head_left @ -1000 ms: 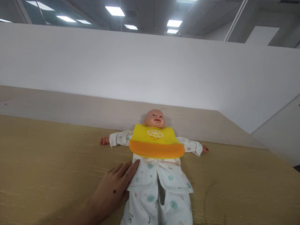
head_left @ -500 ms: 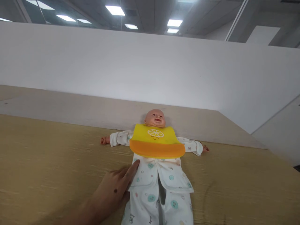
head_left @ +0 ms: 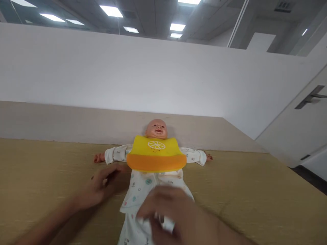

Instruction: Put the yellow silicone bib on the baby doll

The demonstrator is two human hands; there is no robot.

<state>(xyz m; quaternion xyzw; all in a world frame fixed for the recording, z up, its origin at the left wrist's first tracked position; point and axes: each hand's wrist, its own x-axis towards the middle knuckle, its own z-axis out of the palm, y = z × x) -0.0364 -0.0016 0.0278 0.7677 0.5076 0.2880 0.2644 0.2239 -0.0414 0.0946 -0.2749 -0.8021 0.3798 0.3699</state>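
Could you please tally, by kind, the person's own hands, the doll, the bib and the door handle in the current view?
Hands: 2 (left hand, right hand)
Doll: 1
Bib: 1
Door handle: 1
Total: 5

The bald, round-headed plastic doll (head_left: 156,128) looks smooth, its yellow-and-orange rubbery bib (head_left: 156,162) matt, its white printed cloth outfit (head_left: 139,192) soft, the flat tan wood-look surface (head_left: 245,183) matt

hands (head_left: 95,191): bare (right one blurred) | forearms (head_left: 57,216): bare | left: dark spot (head_left: 92,177)
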